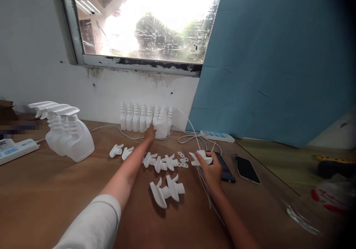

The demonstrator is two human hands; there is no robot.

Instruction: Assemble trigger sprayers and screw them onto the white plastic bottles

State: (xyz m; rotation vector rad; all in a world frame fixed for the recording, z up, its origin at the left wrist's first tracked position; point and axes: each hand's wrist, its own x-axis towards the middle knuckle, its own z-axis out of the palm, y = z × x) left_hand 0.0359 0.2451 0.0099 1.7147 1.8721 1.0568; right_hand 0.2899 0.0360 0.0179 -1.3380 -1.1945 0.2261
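Note:
My left hand reaches to the row at the wall, its fingers closed at the side of a white plastic bottle that stands forward of the others. Part of that grip is hidden. In my right hand is a white trigger spray head, with a thin dip tube rising from it. Between my arms lie several loose spray heads and a small cluster of white rings. More thin tubes lie beside my right wrist.
Several open-necked bottles line the wall. At left stand bottles fitted with spray heads, near a power strip. Another power strip, cables and two phones are at right. A clear plastic item lies near the right edge.

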